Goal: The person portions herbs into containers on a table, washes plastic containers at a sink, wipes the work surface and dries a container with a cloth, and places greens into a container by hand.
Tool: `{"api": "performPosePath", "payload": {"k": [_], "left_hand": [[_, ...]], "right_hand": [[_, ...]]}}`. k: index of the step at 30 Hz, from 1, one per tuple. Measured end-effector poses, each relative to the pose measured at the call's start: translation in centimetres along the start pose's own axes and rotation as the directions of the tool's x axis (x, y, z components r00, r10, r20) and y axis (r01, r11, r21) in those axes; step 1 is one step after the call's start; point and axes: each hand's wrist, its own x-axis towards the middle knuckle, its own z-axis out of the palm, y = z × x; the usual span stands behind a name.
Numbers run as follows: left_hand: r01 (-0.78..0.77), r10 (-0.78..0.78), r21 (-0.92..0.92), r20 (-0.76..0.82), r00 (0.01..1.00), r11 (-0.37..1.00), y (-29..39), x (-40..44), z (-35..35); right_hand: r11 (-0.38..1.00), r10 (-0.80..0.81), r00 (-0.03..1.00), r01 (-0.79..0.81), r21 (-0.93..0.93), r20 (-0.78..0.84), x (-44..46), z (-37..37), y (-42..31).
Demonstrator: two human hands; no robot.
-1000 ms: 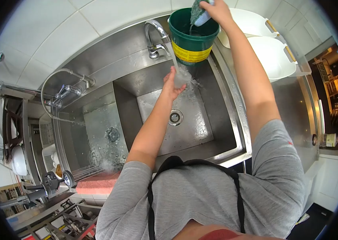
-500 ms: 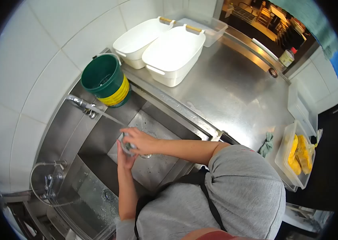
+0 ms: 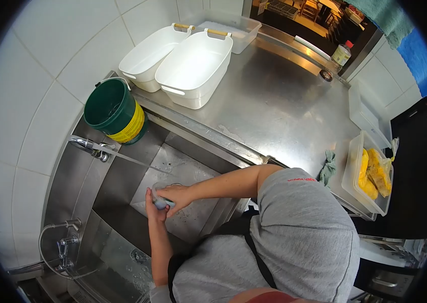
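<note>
Over the right-hand basin of the steel sink [image 3: 193, 174], my two hands meet around a clear glass [image 3: 159, 191]. My left hand [image 3: 155, 211] is wrapped round the glass from the near left side, thumb up along its wall. My right hand [image 3: 177, 195] presses at the glass with curled fingers. Under those fingers shows a small greenish patch that looks like a sponge [image 3: 170, 203], mostly hidden. A stream of water runs from the chrome tap [image 3: 89, 146] into the basin, passing just beyond my hands and apart from the glass.
A green bucket [image 3: 110, 108] stands behind the tap. Two white tubs [image 3: 196, 96] and a clear bin [image 3: 244, 38] sit on the steel counter [image 3: 274, 101]. The left basin [image 3: 117, 252] holds water. At right lie a cloth [image 3: 327, 167] and a container [image 3: 350, 177] with yellow bags.
My head view has shifted, so the surroundings sit further left. My hands have lowered towards me with the glass, out of the water stream. My right hand's fingers have turned downward over the glass.
</note>
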Motion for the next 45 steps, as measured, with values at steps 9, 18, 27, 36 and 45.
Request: {"api": "performPosePath", "payload": {"k": [9,18,27,36,45], "left_hand": [[-0.723,0.949,0.644,-0.014,0.313,0.248,-1.9,0.8,3.0],[-0.418,0.427,0.152,-0.026,0.904,0.896,3.8,-1.3,3.6],[-0.708,0.755,0.62,0.27,0.598,0.339,6.2,-3.5,3.3],[-0.407,0.767,0.75,0.621,0.164,-0.521,5.8,-5.0,4.9],[-0.495,0.505,0.283,0.042,0.862,0.822,7.2,-5.5,5.9]], "right_hand": [[0.503,0.607,0.73,-0.047,0.863,-0.314,4.4,0.9,1.1],[0.779,0.445,0.824,-0.162,0.606,-0.352,3.8,-1.4,0.4],[0.757,0.369,0.774,0.071,0.649,-0.515,3.6,-4.6,0.3],[0.301,0.493,0.805,0.197,0.933,-0.33,3.4,-4.9,-1.7],[0.936,0.031,0.782,0.196,0.292,-0.622,2.6,-4.6,-1.7]]}}
